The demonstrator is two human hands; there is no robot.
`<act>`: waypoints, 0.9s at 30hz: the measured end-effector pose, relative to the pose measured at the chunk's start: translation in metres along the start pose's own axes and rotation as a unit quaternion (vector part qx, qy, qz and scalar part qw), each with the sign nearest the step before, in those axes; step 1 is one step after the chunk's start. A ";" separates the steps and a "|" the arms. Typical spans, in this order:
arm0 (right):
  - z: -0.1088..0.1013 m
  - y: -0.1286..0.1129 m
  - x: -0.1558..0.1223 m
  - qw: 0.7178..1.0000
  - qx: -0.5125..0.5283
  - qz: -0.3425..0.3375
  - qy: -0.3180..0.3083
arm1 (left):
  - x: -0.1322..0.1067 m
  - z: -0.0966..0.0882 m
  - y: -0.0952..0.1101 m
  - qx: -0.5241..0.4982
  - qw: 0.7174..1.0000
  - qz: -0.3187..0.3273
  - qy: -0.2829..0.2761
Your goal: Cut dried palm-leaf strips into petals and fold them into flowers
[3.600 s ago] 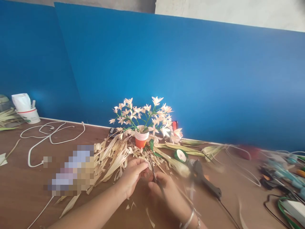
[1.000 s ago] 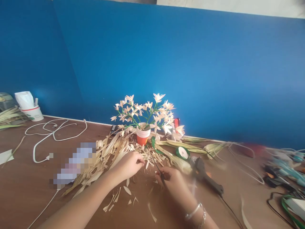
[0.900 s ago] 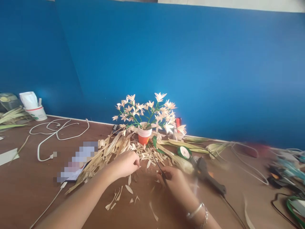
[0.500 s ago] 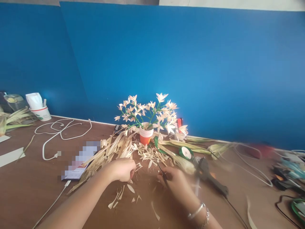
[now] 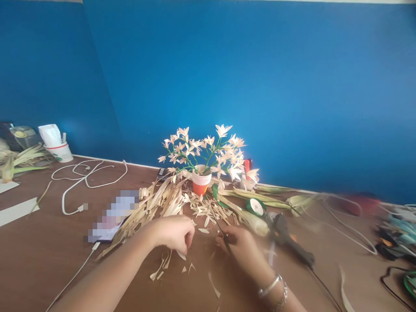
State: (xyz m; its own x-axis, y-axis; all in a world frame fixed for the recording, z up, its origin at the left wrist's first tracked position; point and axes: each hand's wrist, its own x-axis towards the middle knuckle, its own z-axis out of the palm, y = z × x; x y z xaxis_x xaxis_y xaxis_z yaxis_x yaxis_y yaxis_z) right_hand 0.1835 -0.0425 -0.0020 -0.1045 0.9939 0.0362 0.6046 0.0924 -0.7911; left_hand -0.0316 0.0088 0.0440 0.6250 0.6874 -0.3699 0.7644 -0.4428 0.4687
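My left hand [image 5: 178, 234] is closed, its fingertips pinched low over the brown table. A pale husk petal [image 5: 182, 255] shows just below those fingertips; whether they grip it I cannot tell. My right hand [image 5: 239, 243] is wrapped round a slim dark pointed tool [image 5: 222, 230], tip aimed away and to the left. Loose petals [image 5: 204, 231] and small husk scraps [image 5: 160, 274] lie between and before my hands. Behind them, a paper cup [image 5: 200, 187], red below and white above, holds green stems with cream husk flowers [image 5: 223, 131].
Dried husks [image 5: 130, 225] spread left of centre, beside a phone [image 5: 112, 232] on a white cable. To the right lie a green tape roll [image 5: 255, 207] and a black glue gun [image 5: 289, 242] with its cord. A blue panel [image 5: 208, 78] stands behind the table.
My left hand has shifted slightly right and toward me, down over the petal. The right hand keeps its hold on the dark tool. The view has tilted down a little.
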 end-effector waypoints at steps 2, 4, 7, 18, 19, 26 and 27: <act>0.000 -0.001 0.000 1.000 -0.005 -0.007 0.000 | -0.004 0.000 0.002 0.049 0.998 -0.005 -0.037; -0.001 -0.002 -0.001 1.000 -0.006 -0.007 0.000 | -0.006 0.001 0.004 0.075 0.996 -0.016 -0.042; -0.001 -0.002 -0.001 1.000 -0.001 0.000 -0.003 | -0.004 0.001 0.005 0.080 0.995 -0.019 -0.052; 0.001 0.002 0.000 1.000 0.012 0.006 -0.003 | 0.014 0.004 -0.001 -0.135 0.985 0.020 0.105; 0.001 0.002 0.000 1.000 0.013 0.008 -0.003 | 0.018 0.005 -0.003 -0.164 0.978 0.025 0.127; -0.001 -0.002 0.000 1.000 -0.007 0.001 -0.001 | 0.016 -0.010 -0.029 -0.126 0.969 -0.054 0.205; -0.001 -0.004 0.000 1.000 -0.013 -0.003 -0.002 | 0.013 -0.013 -0.031 -0.105 0.974 -0.067 0.187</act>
State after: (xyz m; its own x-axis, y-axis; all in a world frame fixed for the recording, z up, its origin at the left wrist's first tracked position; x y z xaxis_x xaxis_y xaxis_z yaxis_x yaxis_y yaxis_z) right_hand 0.1822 -0.0431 0.0016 -0.1106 0.9931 0.0386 0.6243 0.0996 -0.7748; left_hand -0.0493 0.0390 0.0352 0.3900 0.9103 -0.1386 0.7608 -0.2338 0.6054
